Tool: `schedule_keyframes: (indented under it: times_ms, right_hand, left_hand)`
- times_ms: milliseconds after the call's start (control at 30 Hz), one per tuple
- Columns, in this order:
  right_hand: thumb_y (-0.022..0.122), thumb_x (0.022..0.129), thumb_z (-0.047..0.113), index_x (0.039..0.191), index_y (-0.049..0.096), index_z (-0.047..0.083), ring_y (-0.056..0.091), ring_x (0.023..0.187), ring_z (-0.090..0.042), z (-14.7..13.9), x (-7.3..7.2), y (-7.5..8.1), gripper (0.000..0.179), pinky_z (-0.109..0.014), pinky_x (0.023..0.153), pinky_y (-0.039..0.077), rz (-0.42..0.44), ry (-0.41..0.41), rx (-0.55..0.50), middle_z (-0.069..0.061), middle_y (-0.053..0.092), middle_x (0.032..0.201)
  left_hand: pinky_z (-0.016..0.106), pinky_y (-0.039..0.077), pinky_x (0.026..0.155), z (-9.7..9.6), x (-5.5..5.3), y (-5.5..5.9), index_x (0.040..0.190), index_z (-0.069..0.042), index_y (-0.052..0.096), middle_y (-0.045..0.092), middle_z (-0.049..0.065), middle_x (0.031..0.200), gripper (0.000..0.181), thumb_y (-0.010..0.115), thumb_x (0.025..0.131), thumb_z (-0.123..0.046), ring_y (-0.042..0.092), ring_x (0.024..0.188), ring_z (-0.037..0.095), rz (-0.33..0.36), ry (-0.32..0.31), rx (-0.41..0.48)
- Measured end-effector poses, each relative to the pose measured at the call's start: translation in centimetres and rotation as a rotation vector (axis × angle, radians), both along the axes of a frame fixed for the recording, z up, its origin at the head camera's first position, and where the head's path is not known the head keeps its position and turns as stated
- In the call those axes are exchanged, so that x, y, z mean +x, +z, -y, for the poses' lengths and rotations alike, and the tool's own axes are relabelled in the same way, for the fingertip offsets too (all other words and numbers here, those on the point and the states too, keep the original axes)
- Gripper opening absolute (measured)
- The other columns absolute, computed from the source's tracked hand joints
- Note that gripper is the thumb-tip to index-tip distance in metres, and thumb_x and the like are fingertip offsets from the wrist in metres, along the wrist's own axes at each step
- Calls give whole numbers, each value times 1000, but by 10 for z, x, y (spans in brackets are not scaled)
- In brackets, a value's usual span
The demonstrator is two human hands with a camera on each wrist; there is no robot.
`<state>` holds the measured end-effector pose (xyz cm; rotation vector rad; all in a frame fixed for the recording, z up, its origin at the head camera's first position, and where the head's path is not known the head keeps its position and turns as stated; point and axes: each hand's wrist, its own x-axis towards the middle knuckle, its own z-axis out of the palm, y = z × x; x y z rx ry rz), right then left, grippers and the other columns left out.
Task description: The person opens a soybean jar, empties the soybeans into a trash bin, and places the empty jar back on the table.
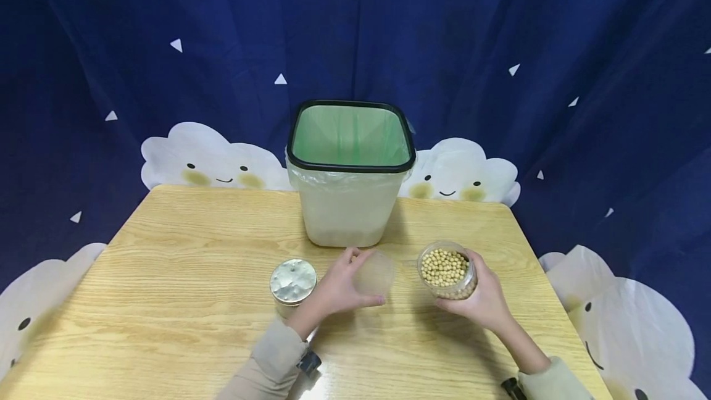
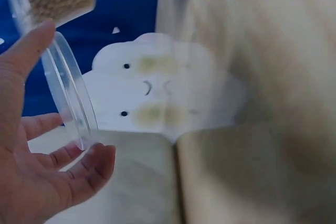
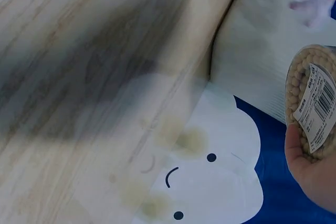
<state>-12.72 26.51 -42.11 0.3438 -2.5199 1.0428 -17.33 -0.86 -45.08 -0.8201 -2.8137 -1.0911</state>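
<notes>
Your left hand (image 1: 343, 283): fingers and thumb pinching rim of translucent lid (image 1: 374, 273), lid held near front of lined bin (image 1: 350, 212). Your right hand (image 1: 484, 298): fingers curled round uncapped clear jar (image 1: 462, 291) of pale beans (image 1: 442, 267), lifted, apart from lid; barcode label (image 3: 319, 109) on jar. Foil-topped container (image 1: 293, 281) on worktop (image 1: 194, 264), just beside your left wrist.

Navy curtain (image 1: 233, 36) behind a wooden table (image 1: 183, 276)
</notes>
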Motion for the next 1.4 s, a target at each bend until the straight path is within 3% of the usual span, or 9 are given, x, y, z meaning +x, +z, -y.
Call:
schedule_keyframes:
  times_ms: [233, 367, 533, 867, 1067, 1233, 1400]
  right_hand:
    - [89, 41, 14, 121, 44, -4, 56, 94, -34, 1, -1, 5, 93, -50, 75, 44, -6, -25, 11, -21, 58, 107]
    - [88, 41, 15, 121, 44, -4, 56, 94, -36, 2, 0, 5, 93, -52, 76, 44, -3, -15, 7, -22, 57, 107]
    - [88, 42, 15, 120, 44, -5, 56, 93, -36, 2, -1, 4, 92, -53, 75, 44, -8, -3, 13, -21, 58, 106]
    - [88, 41, 17, 121, 45, -3, 56, 93, -37, 2, -1, 5, 92, -52, 75, 45, -8, -20, 14, -22, 58, 106]
    - [88, 41, 17, 121, 45, -3, 56, 94, -36, 1, -1, 4, 93, -52, 75, 44, -2, -29, 5, -21, 58, 107]
    - [89, 41, 17, 121, 45, -2, 56, 94, -35, 0, -1, 2, 93, -51, 75, 44, 0, -34, -2, -21, 58, 107]
    - [89, 42, 17, 122, 45, -3, 56, 94, -36, -1, -1, 3, 93, -51, 75, 44, 3, -34, -4, -21, 58, 107]
  left_hand:
    - [42, 47, 77, -9, 1, -25, 135, -17, 43, 44, 7, 118, 93, 82, 56, -48, 45, 107, 27, 36, 40, -26]
    - [39, 48, 71, -12, -1, -34, 133, -14, 45, 45, 8, 118, 96, 84, 52, -47, 43, 107, 27, 43, 37, -89]
    - [36, 47, 66, -15, -3, -38, 132, -12, 46, 44, 9, 120, 96, 83, 52, -49, 43, 105, 28, 62, 12, -175]
    - [33, 45, 64, -14, -3, -43, 131, -11, 48, 46, 8, 110, 98, 83, 50, -52, 44, 97, 24, 65, 2, -220]
    - [40, 47, 74, -11, 1, -30, 134, -12, 44, 46, 11, 121, 97, 80, 54, -54, 45, 106, 28, 33, 10, -256]
    - [46, 47, 78, -7, 3, -10, 136, -14, 42, 45, 14, 126, 93, 77, 59, -54, 46, 111, 32, 15, 14, -211]
    - [44, 48, 75, -3, 4, 8, 135, -13, 43, 46, 12, 123, 91, 77, 60, -54, 48, 107, 29, 0, 10, -151]
